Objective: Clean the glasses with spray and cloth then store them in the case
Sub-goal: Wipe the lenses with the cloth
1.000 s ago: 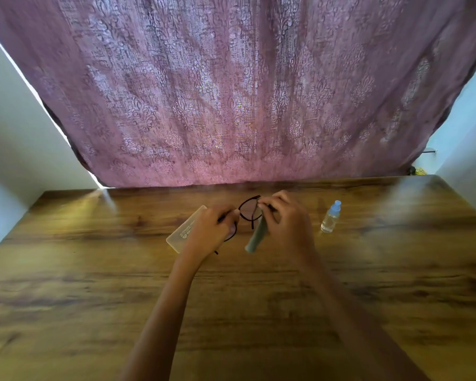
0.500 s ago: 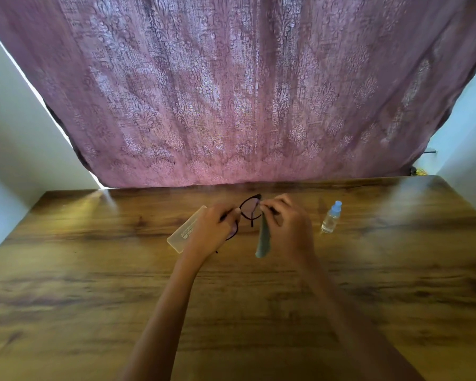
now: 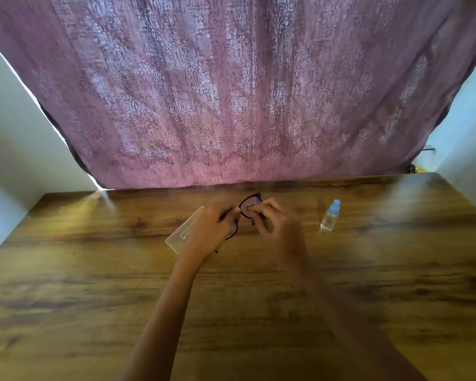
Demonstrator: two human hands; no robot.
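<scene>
Black-framed glasses [image 3: 250,201] are held above the wooden table [image 3: 93,284], near its far edge. My left hand [image 3: 209,229] grips the left side of the frame and covers most of that lens. My right hand [image 3: 279,229] pinches the other lens between thumb and fingers. The grey cloth [image 3: 269,227] is bunched inside that hand, with only a sliver showing. A translucent glasses case [image 3: 182,234] lies flat on the table just left of my left hand. A small clear spray bottle [image 3: 329,217] with a blue cap stands upright to the right of my right hand.
A mauve patterned curtain [image 3: 231,92] hangs behind the table's far edge. White walls [image 3: 14,138] close in on both sides. Bare wooden tabletop stretches toward me around my forearms.
The cloth hung below my right hand before; it is now gathered up into the hand against the lens. Both hands stay in nearly the same place.
</scene>
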